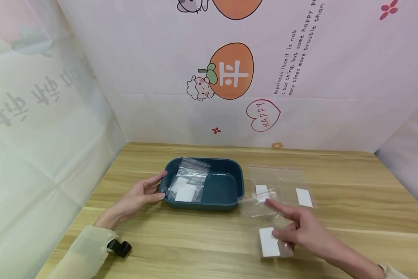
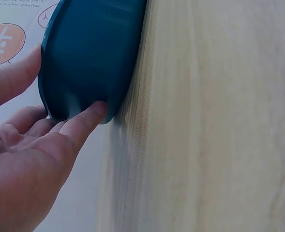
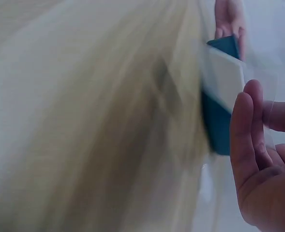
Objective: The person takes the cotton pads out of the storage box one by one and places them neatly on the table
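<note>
Left hand (image 1: 137,197) grips dark-teal rectangular tray (image 1: 222,189); right hand (image 1: 306,229) pinches clear plastic bag (image 1: 269,243); 2 white-labelled clear bags (image 1: 304,197) lie beyond.

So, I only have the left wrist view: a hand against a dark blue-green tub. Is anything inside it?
Observer: Yes. The head view shows clear bags with white pieces in the tub, at the end by the left hand.

Visitor: Oh! What's the other hand up to?

Observer: The right wrist view shows the right hand pinching a clear bag that holds a white piece.

Visitor: Any more bags around?

Observer: Yes, in the head view, more clear plastic with white pieces lies on the table, right of the tub.
</note>
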Tool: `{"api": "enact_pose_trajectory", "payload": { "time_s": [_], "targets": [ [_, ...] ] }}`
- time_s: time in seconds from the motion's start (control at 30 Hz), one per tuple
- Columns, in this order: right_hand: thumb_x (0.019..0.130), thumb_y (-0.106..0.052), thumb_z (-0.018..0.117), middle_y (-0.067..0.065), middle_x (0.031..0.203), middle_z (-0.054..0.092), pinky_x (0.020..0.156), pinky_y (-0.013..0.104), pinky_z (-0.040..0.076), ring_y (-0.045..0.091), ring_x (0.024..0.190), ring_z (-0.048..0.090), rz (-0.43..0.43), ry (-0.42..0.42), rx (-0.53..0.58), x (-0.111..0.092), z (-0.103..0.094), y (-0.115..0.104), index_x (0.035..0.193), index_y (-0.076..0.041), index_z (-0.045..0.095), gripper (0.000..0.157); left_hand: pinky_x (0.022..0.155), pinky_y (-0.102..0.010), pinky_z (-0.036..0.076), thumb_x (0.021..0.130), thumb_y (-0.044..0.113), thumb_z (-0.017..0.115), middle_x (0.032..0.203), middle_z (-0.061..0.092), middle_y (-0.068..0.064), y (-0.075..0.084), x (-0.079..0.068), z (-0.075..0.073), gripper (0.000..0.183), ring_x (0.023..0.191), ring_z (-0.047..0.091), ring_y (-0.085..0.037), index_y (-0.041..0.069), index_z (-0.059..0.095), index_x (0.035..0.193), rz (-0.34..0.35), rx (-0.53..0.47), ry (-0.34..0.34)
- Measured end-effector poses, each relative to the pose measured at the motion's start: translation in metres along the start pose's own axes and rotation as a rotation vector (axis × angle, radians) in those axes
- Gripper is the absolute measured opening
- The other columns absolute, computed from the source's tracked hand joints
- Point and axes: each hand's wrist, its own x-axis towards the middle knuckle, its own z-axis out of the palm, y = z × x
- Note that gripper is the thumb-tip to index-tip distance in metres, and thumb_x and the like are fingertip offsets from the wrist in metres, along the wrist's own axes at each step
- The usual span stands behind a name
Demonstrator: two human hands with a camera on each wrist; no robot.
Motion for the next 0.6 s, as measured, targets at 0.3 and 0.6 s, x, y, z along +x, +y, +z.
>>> {"api": "enact_pose_trajectory", "payload": {
  "time_s": [0.3, 0.6],
  "targets": [
    [0.093, -0.006, 0.079, 0.025, 0.132, 0.067, 0.041, 0.033, 0.05, 0.017, 0.043, 0.058, 0.021, 0.044, -0.106, -0.019, -0.006, 0.029, 0.16, 0.008, 0.034, 0.081, 0.109, -0.029, 0.044, 0.101, 0.006, 0.071, 0.174, 0.01, -0.016, 0.002, 0.0, -0.001, 0.08, 0.152, 0.024, -0.049, 0.004, 0.025, 0.167, 0.004, 0.023, 0.013],
    [0.083, -0.011, 0.089, 0.036, 0.12, 0.066, 0.04, 0.028, 0.045, -0.001, 0.041, 0.038, 0.018, 0.128, -0.452, -0.024, -0.001, 0.03, 0.153, 0.006, 0.049, 0.083, 0.109, -0.03, 0.044, 0.101, 0.006, 0.07, 0.174, 0.008, -0.015, 0.002, 0.0, 0.001, 0.081, 0.153, 0.023, -0.046, 0.004, 0.024, 0.167, -0.007, 0.002, 0.003]
  ]
}}
